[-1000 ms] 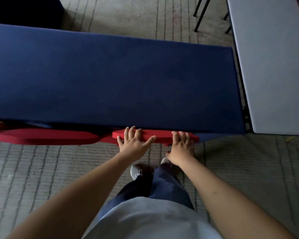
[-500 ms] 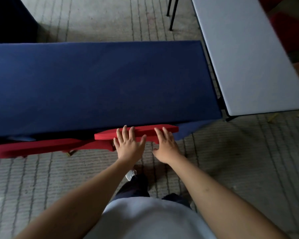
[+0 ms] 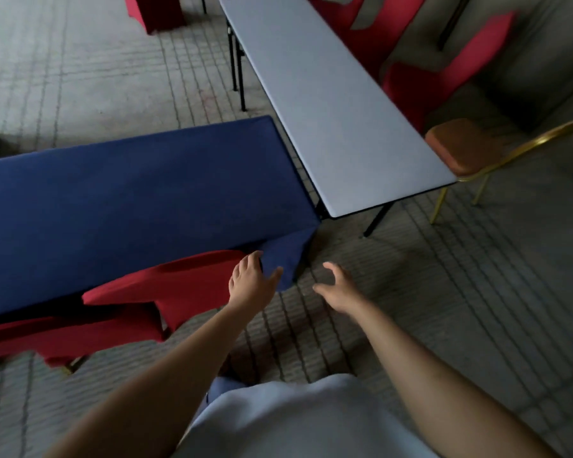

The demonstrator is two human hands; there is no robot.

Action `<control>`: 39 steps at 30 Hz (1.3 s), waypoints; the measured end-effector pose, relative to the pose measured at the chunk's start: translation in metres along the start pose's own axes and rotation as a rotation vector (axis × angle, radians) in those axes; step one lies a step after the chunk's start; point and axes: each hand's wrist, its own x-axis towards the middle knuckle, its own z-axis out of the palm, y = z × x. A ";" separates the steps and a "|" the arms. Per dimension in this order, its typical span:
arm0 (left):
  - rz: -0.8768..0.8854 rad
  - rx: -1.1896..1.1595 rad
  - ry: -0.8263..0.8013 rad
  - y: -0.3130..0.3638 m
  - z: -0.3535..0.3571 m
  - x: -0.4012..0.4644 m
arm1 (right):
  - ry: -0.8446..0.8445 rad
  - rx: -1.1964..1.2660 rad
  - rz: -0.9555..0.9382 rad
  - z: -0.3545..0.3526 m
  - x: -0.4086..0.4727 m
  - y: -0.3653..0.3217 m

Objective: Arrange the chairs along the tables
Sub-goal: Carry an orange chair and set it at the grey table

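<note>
Grey ribbed carpet (image 3: 80, 77) runs under a blue-draped table (image 3: 129, 193) and a bare grey table (image 3: 328, 94) at two o'clock. One red-covered chair (image 3: 179, 285) sits tucked at the blue table's near edge, nine o'clock of my left hand (image 3: 250, 282), whose loose, spread grip touches its back and the hanging cloth. My right hand (image 3: 336, 290) hovers at three o'clock, fingers half curled, holding nothing.

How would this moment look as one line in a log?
left hand: touching blue tablecloth | right hand: free, open | red chair: tucked under table
</note>
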 end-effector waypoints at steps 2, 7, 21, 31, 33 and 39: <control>0.035 -0.046 -0.064 0.038 0.026 -0.008 | 0.070 0.115 0.005 -0.036 -0.014 0.032; 0.115 -0.263 -0.136 0.113 0.084 -0.021 | 0.182 0.338 0.009 -0.109 -0.045 0.097; 0.149 -0.605 -0.508 0.291 0.221 -0.089 | 0.587 1.065 0.141 -0.242 -0.127 0.255; 0.126 -0.537 -0.728 0.422 0.370 -0.094 | 0.697 1.177 0.296 -0.331 -0.133 0.371; 0.115 -0.543 -0.777 0.462 0.413 -0.093 | 0.737 1.170 0.325 -0.363 -0.130 0.399; 0.163 -0.570 -0.922 0.598 0.523 -0.093 | 0.860 1.154 0.422 -0.491 -0.122 0.474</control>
